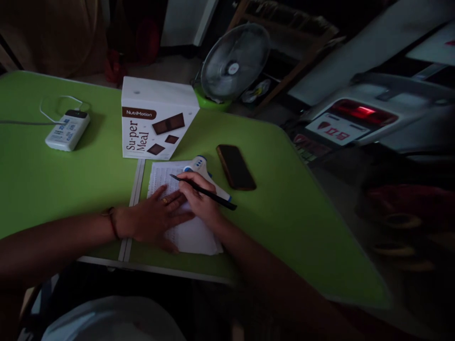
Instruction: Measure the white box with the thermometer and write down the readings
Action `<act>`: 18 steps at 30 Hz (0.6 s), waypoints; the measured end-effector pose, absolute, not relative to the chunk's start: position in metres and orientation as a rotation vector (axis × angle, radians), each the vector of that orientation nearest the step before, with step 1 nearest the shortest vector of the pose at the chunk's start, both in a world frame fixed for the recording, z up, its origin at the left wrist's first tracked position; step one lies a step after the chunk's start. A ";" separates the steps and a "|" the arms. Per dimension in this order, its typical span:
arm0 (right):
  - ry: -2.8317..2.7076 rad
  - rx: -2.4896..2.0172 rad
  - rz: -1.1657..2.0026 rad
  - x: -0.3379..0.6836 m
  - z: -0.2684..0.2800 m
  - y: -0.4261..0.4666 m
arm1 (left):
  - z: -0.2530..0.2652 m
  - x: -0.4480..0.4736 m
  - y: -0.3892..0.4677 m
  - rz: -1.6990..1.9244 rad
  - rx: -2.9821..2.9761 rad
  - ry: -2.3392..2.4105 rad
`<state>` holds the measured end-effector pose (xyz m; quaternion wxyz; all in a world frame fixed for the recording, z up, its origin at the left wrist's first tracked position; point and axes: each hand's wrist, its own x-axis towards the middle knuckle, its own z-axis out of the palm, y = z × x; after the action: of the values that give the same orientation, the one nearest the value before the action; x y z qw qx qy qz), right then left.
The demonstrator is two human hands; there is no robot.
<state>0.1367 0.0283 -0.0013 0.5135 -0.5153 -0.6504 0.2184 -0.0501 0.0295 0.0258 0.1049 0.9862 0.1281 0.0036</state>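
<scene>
My right hand [201, 196] is closed round a black pen [216, 197], its tip just above the upper part of a written paper sheet [195, 237]. Flat on that paper lies my left hand [156, 217], fingers spread, with a ring on one finger and a dark red band at the wrist. A white and blue handheld device [197, 163], shaped like an infrared thermometer, rests at the paper's top right, partly hidden behind my right hand. To its right a dark smartphone [236, 166] lies face up.
On the green table [284, 218] a white NutriMotion box [159, 121] stands behind the paper. A white power strip or adapter [68, 130] with cables sits at left. Beyond the table are a fan [235, 64] and a scooter's rear [355, 118] with a lit red light.
</scene>
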 end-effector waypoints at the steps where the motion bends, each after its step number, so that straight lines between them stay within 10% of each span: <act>1: -1.564 -1.242 0.529 0.137 -0.001 0.028 | 0.027 -0.050 0.029 -0.010 2.904 0.378; 18: -1.399 -1.307 0.591 0.138 -0.013 0.034 | 0.029 -0.048 0.026 -0.012 2.928 0.408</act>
<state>0.1378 0.0342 -0.0133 0.5388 -0.5494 -0.5882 0.2486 -0.0478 0.0259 0.0286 0.0925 0.9862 0.1373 -0.0040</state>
